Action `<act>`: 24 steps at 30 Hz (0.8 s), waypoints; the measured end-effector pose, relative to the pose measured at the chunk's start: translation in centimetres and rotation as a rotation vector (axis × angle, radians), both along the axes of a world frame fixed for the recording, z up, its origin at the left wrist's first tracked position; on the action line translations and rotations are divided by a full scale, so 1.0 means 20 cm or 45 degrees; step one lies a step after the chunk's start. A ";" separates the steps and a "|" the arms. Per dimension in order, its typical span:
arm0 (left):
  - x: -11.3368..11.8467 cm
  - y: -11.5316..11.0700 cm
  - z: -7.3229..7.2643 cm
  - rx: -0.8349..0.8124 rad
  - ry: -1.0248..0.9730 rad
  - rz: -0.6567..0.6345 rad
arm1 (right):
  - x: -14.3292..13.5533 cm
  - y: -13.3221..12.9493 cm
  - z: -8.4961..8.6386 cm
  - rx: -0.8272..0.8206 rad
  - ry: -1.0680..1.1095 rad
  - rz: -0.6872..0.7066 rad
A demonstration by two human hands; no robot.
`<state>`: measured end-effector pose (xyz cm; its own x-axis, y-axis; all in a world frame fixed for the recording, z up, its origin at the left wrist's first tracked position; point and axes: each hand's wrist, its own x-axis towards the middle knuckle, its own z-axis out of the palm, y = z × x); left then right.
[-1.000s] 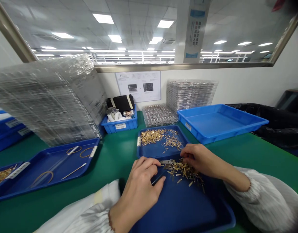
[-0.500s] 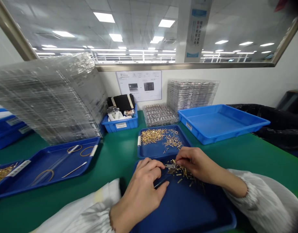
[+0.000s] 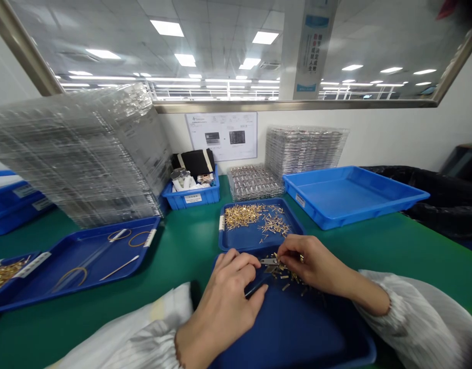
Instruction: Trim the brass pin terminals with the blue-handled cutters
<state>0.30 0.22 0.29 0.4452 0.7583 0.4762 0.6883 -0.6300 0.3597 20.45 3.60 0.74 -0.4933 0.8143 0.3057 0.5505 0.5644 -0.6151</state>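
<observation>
My left hand (image 3: 230, 294) is wrapped round pliers with a dark handle (image 3: 254, 290) and a short metal nose (image 3: 269, 261). That nose points right, toward my right hand (image 3: 310, 259), whose thumb and fingers are pinched together just past its tip. Whatever the pinch holds is hidden by my fingers. Below both hands, a heap of small brass pins (image 3: 285, 287) lies at the far end of a dark blue tray (image 3: 297, 333). Directly behind it, another blue tray (image 3: 225, 241) carries more brass pins (image 3: 243, 215).
On the left, a blue tray (image 3: 105, 266) holds rubber bands and a cotton swab (image 3: 119, 267). Wrapped plastic trays (image 3: 85, 159) rise behind it. A blue bin (image 3: 193, 197), filled blister trays (image 3: 254, 182) and a large light-blue tray (image 3: 351, 187) line the back.
The view has shifted very slightly. Both hands keep nearly the same places and grips, and the pliers stay at my right fingertips.
</observation>
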 end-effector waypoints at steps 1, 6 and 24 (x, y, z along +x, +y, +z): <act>0.00 0.00 0.00 0.003 -0.004 0.001 | 0.00 0.00 0.00 -0.003 -0.002 -0.006; 0.00 0.00 0.00 0.014 -0.010 -0.002 | -0.01 0.00 -0.01 -0.027 0.009 -0.026; 0.01 -0.01 0.02 -0.049 -0.360 -0.008 | -0.01 0.01 0.00 -0.264 0.486 0.004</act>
<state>0.59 0.08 0.64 0.3035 0.7757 0.5534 0.5531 -0.6163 0.5605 20.18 3.83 0.65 -0.3790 0.8764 0.2970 0.2601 0.4089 -0.8747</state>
